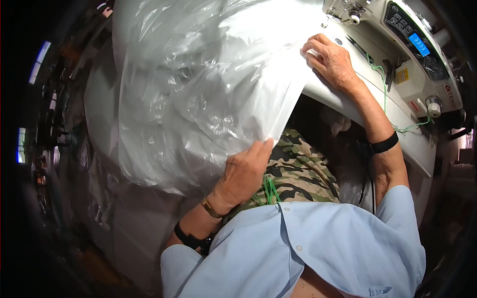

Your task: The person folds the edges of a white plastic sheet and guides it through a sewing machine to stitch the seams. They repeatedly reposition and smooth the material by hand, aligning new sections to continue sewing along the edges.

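Observation:
A large sheet of shiny, translucent white plastic [184, 94] spreads over the work table and hangs toward my lap. My left hand [247, 171] is closed on its near edge, thumb and fingers pinching the folded border. Farther up that same edge, my right hand [330, 60] has its fingers bent and pinched on the plastic, just in front of the sewing machine's needle area [325, 22]. Between the two hands the edge runs in a fairly straight slanting line. The tips of the right fingers are partly hidden.
A white sewing machine [422, 84] with a lit blue display stands at the right. Green thread [385, 82] trails along it, beside a dark slim tool [357, 47] on the white table [417, 154]. More green threads [270, 191] lie on my camouflage-patterned lap [303, 171].

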Action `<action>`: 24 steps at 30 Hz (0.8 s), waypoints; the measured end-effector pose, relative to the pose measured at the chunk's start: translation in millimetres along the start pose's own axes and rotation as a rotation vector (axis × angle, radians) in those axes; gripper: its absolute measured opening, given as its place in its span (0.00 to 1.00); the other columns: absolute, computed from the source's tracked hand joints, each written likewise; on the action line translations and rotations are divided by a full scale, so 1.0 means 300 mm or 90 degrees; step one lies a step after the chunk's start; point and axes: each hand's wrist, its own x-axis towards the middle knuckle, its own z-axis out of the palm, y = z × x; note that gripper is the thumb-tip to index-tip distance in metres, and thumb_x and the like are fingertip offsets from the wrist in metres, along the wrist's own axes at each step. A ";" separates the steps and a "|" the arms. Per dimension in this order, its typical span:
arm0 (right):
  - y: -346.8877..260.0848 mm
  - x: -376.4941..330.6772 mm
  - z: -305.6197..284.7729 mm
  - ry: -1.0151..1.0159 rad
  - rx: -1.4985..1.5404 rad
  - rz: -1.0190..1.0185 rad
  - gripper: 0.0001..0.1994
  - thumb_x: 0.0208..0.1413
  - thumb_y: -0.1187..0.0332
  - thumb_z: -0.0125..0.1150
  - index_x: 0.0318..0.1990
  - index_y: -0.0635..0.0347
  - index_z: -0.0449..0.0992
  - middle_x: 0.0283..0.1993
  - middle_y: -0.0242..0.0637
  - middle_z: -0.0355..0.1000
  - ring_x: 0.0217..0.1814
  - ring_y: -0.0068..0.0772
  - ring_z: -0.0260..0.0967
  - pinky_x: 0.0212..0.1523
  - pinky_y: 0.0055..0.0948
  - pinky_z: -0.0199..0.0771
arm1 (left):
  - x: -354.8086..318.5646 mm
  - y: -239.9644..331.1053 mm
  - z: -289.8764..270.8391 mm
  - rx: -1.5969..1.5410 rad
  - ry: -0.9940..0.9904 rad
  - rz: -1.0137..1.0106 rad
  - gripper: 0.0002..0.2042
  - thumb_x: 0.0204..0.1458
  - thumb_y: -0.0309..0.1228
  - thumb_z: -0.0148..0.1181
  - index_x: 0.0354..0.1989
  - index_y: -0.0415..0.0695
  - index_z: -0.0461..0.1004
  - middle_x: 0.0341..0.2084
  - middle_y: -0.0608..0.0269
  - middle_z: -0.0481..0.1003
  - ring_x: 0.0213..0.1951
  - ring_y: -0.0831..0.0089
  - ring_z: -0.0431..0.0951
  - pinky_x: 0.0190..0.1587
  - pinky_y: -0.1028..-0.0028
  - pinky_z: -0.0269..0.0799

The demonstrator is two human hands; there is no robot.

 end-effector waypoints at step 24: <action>0.004 -0.001 -0.002 0.027 -0.165 0.098 0.15 0.59 0.64 0.57 0.49 0.63 0.74 0.55 0.46 0.74 0.58 0.46 0.68 0.64 0.46 0.52 | 0.577 -0.037 0.018 0.124 -0.003 0.161 0.03 0.47 0.23 0.58 0.27 0.40 0.71 0.25 0.54 0.71 0.27 0.54 0.76 0.30 0.61 0.72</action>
